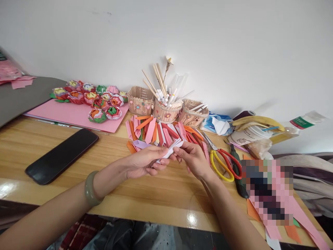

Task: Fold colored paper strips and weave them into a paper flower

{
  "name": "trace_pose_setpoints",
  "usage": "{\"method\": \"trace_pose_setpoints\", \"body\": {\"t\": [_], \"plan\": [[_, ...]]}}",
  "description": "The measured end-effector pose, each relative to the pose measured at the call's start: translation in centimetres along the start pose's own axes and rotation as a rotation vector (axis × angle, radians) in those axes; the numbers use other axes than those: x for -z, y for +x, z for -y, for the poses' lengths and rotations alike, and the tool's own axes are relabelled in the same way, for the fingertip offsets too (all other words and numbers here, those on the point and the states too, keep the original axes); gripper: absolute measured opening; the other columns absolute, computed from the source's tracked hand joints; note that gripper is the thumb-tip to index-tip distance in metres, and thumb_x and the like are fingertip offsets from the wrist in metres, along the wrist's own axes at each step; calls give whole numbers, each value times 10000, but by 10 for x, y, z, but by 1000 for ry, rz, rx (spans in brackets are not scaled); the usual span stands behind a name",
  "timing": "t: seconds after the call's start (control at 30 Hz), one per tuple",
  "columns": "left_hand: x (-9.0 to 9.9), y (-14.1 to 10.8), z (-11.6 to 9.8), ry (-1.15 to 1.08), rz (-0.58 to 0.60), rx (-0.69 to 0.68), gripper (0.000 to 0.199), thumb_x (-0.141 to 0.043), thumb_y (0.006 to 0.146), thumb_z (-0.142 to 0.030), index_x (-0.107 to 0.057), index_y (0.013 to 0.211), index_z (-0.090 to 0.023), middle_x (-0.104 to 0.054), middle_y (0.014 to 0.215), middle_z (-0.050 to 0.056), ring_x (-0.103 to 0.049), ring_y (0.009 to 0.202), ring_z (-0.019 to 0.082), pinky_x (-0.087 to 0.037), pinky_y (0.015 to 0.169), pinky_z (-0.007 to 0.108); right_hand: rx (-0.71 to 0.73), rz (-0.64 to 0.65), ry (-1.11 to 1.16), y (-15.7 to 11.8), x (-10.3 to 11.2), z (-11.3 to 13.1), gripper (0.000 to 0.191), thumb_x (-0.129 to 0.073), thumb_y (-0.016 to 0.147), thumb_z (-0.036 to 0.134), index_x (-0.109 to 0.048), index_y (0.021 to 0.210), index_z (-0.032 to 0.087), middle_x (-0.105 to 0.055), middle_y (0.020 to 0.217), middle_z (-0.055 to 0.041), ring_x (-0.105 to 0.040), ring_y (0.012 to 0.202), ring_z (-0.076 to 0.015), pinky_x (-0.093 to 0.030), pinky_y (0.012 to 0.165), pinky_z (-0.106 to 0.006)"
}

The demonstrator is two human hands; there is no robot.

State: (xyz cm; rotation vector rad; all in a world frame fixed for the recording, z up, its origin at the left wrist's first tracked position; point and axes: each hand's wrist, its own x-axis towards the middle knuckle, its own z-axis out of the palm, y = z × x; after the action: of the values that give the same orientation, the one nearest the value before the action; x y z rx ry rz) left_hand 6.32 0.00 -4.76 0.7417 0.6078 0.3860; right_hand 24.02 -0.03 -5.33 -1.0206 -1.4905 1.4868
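A small bundle of folded white paper [171,150] is held above the wooden table, between my two hands. My left hand [148,160] grips its lower left part, thumb on top and fingers curled beneath. With thumb and fingertips, my right hand [194,156] pinches the upper right end. Just behind the hands lie many folded paper strips [150,131] in pink, orange, red and white. A green bangle [91,188] is on my left wrist.
Paper flowers [91,98] sit on pink sheets [62,113] at the back left, near a black case [62,156]. Three baskets [166,111] stand by the wall. Scissors [225,163], a cup [246,133], a bottle [288,130] and paper strips [303,215] are at the right.
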Motion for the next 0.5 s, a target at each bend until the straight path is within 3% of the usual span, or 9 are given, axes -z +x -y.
{"method": "trace_pose_setpoints", "body": {"t": [0.13,0.3,0.37,0.5], "plan": [[-1,5,4,268,-172,-133,279,-429,842,-414,-480,789,-145,-286,599,-58,-194,458,41,-119,392,163,43,-35,-42,1,-2,-2,243,-618,744,390,-611,701,151,-550,603,15,-450,542,-83,-372,514,-212],[-3,8,12,765,-396,-394,277,-342,865,-389,-471,766,-165,-396,642,-24,-367,569,95,-319,503,214,107,-118,-85,-1,-7,-5,275,-616,728,439,-624,739,164,-563,631,3,-481,558,-98,-400,513,-221],[-4,7,14,871,-420,-461,285,-314,873,-383,-491,813,-168,-432,684,-12,-405,628,112,-351,554,230,125,-143,-91,-2,-8,-5,286,-611,725,455,-624,741,170,-573,647,-3,-488,560,-102,-408,509,-223],[-8,3,12,873,-389,-436,301,-298,874,-394,-493,841,-168,-395,637,-20,-381,575,108,-326,497,223,159,-153,-111,-5,-9,-2,283,-604,730,450,-590,695,170,-552,636,2,-471,549,-97,-399,504,-223]]}}
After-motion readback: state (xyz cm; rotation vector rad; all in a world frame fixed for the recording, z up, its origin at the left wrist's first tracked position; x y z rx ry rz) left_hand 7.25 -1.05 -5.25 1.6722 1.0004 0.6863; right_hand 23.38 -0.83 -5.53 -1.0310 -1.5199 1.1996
